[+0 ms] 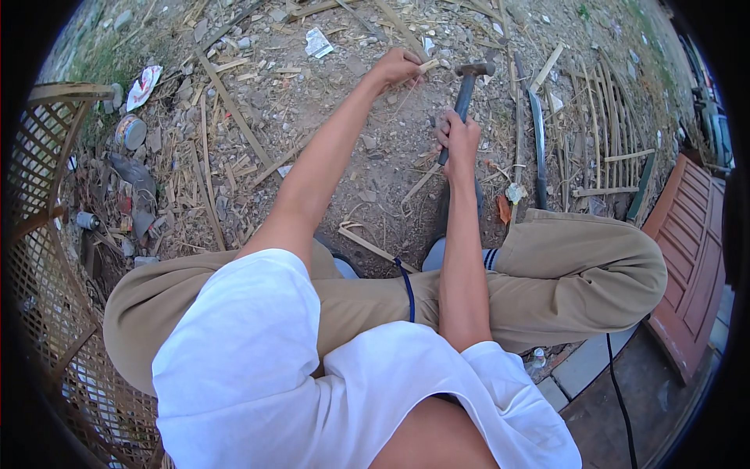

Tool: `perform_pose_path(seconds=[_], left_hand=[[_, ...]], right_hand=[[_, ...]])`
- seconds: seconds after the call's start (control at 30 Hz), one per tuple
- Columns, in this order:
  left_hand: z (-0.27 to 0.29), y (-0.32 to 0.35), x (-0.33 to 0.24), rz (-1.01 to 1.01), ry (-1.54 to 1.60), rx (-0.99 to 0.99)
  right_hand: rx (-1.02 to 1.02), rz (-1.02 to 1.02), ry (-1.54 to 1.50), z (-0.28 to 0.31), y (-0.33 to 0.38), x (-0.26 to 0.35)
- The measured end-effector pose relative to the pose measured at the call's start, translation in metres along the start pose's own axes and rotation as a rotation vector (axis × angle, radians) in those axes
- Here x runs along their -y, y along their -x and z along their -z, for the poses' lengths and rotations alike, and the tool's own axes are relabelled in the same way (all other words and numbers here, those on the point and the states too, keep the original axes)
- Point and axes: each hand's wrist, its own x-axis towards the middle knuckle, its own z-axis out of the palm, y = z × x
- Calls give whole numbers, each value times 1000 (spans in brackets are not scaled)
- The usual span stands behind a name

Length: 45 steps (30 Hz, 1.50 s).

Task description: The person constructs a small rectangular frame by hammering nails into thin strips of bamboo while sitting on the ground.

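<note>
- out past my folded legs, my left hand is closed narrowly, fingers pinching a short pale wooden piece that pokes out to the right.
- beside it, my right hand is wrapped around a dark blue-grey hammer, its rusty metal head up, just right of the wooden piece and apart from it.
- below my hands lies brown stony ground, strewn with wood slivers.
- nearer me, a dark blue cord crosses my beige cloth trousers.
- to the right of the hammer lies a long, slightly curved metal blade; beyond it, a rack of thin wooden sticks and a reddish-brown panelled board.
- far to my left stand a round, colourfully labelled tin and a brown woven lattice.
</note>
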Motion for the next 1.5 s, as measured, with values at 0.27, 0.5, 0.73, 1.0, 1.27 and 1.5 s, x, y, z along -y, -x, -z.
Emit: perform_pose_path(seconds=[0.27,0.5,0.73,1.0,1.27,1.5], left_hand=[[23,-7,12,36,-173,16],[12,7,3,10,-53,55],[13,-3,13,-8,-261,0],[28,2,-3,-72,-880,20],[61,4,-53,-423,-1074,-335],[9,26,-195,-439,-933,-125]], right_hand=[[-12,31,178,-12,3,-13],[-15,-31,37,0,4,-6],[-39,-6,93,6,5,-2],[-55,-19,131,11,3,-7],[-4,-51,129,-7,-1,-11],[-82,-64,-119,-29,-7,-13]])
